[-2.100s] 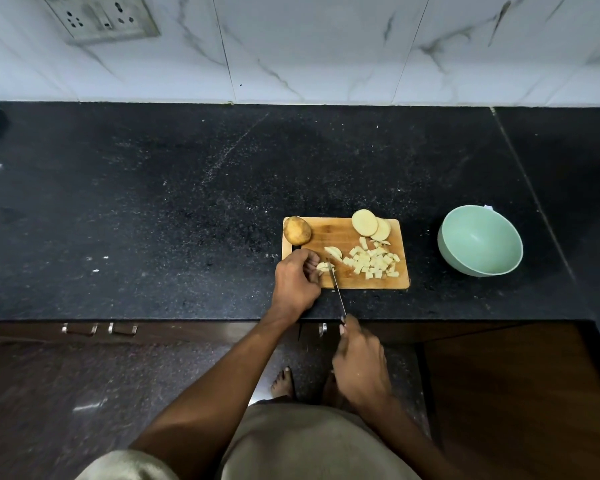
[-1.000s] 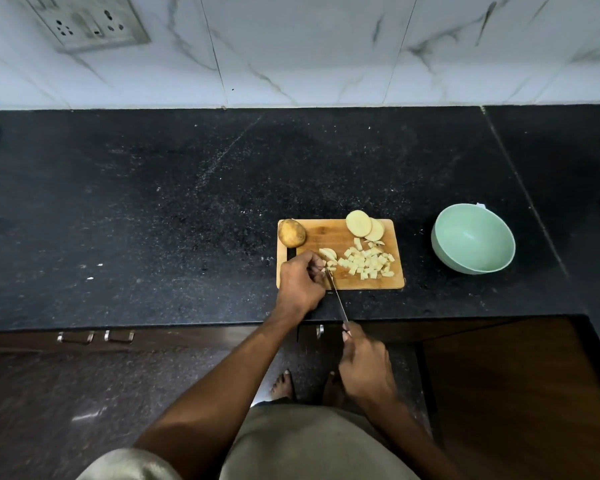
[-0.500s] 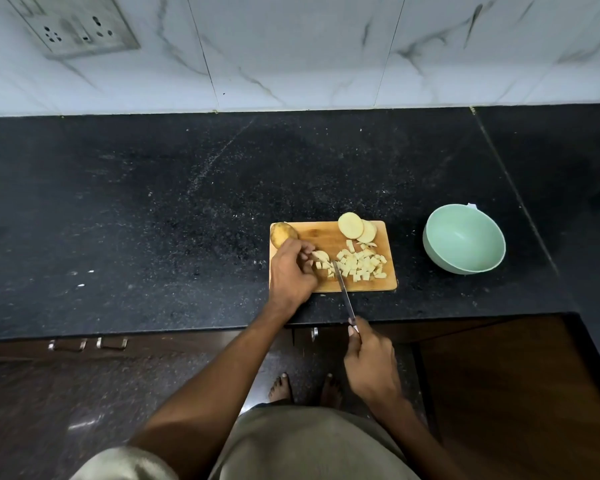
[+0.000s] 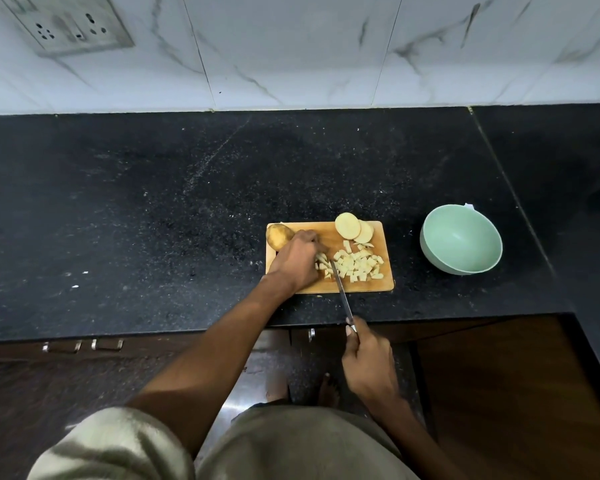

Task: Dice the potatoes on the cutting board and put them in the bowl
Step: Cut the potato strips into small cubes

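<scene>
Left hand (image 4: 297, 259) seemingly pinning potato pieces (image 4: 323, 263), right hand (image 4: 369, 362) gripping knife (image 4: 342, 294)

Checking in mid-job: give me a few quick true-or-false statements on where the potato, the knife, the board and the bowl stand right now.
1. The green bowl already holds diced potato. False: it looks empty.
2. The right hand grips the knife by its handle. True.
3. The diced pieces lie on the cutting board. True.
4. The unpeeled potato sits on the counter beside the bowl. False: it is at the board's far left corner.
5. The round slices are at the board's far edge. True.
6. The left hand rests off the board. False: it is over the board at the pieces by the blade.
</scene>
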